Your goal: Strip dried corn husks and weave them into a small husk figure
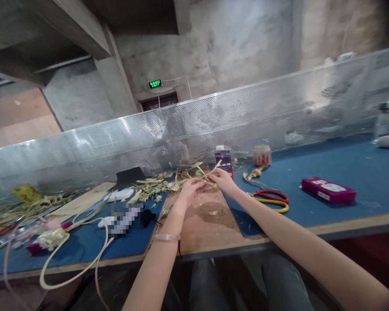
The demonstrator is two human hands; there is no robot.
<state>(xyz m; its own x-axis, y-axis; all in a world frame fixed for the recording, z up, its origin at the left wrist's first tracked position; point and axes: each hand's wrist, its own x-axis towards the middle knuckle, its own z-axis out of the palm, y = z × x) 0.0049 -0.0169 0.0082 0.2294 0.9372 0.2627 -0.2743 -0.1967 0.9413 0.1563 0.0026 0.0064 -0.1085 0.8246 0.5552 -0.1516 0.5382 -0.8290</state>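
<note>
My right hand [223, 180] is closed, its fingertips pinching a thin pale dried stalk [218, 164] that sticks up past them. Another thin pale strip [201, 170] slants up to the left beside those fingertips. Just left of it, my left hand [193, 191] has its fingers curled together; whatever they grip, if anything, is too small to make out. Both hands are over a brown board [201, 229] with a few scraps on it. Dried plant pieces [154, 188] lie heaped behind and to the left of my hands.
Behind my right hand stands a phone [226, 163] showing a timer. Scissors [272, 200] with red and yellow handles lie to the right, near a purple box [328, 190] and a jar [262, 155]. Cables [74, 276] hang over the left edge. A perforated metal screen [155, 125] runs along the back.
</note>
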